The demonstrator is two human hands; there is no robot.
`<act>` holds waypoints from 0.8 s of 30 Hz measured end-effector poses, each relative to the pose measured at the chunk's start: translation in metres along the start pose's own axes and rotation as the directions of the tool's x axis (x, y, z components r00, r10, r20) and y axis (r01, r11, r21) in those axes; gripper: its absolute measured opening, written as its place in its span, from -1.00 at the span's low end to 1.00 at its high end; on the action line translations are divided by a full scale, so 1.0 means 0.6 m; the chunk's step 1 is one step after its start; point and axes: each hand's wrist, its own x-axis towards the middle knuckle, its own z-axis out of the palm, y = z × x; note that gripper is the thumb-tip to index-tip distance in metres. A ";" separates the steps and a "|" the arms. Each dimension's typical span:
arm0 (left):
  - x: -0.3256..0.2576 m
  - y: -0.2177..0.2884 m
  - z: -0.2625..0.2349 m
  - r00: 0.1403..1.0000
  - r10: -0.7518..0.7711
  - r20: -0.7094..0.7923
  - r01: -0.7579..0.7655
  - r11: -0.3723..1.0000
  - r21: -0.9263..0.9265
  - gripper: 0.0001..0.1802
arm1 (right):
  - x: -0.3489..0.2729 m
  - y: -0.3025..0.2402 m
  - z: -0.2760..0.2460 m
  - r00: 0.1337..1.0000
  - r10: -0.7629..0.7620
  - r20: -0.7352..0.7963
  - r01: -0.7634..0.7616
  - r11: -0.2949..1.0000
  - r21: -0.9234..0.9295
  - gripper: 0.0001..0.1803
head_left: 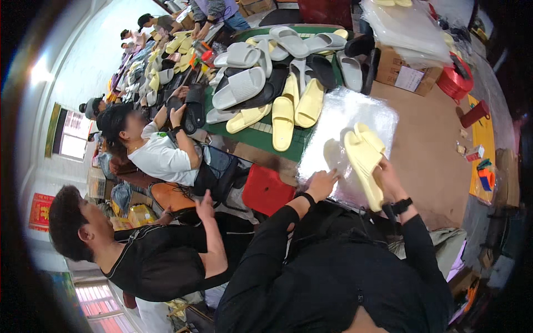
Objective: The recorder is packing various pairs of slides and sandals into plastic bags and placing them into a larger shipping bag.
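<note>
My right hand [390,180] is closed on a pale yellow slide slipper [362,161], held tilted over a stack of shiny clear plastic bags [355,111]. A second yellow strap shows beside it, so there may be a pair. Flat on the near left part of the bags lies my left hand [323,184], its fingers stretched out and nothing in them. Beyond the bags, a pile of grey, black and yellow slippers [244,87] covers a green cutting mat [266,139]. Two yellow slippers [284,114] lie closest to the bags.
A cardboard box [408,72] with plastic bags on top stands at the far right, near a red roll [456,80]. A red stool [267,188] sits left of me. A person in black [161,261] stands close on my left; another in white [166,158] handles black slippers.
</note>
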 end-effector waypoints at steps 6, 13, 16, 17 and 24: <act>0.031 -0.013 0.009 0.975 0.107 -0.197 -0.133 0.984 -0.122 -0.45 | -0.073 -0.081 -0.070 0.935 0.240 0.261 -0.221 0.970 -0.098 -0.73; 0.074 -0.036 -0.029 0.946 0.205 -0.250 -0.289 0.884 -0.368 -0.32 | -0.116 -0.097 -0.064 0.686 0.398 0.609 -0.472 0.881 -0.045 -0.65; 0.090 -0.043 -0.019 0.930 0.186 -0.317 -0.283 0.913 -0.293 -0.39 | -0.135 -0.058 -0.054 0.724 0.340 0.600 -0.447 0.894 0.032 -0.66; 0.098 -0.038 -0.030 0.952 0.137 -0.275 -0.226 0.919 -0.325 -0.42 | -0.138 -0.022 -0.076 0.713 0.355 0.605 -0.435 0.900 -0.017 -0.67; 0.087 -0.005 -0.059 0.934 -0.164 -0.317 -0.024 0.857 -0.514 -0.69 | -0.154 -0.044 -0.074 0.787 0.259 0.559 -0.258 0.963 -0.082 -0.67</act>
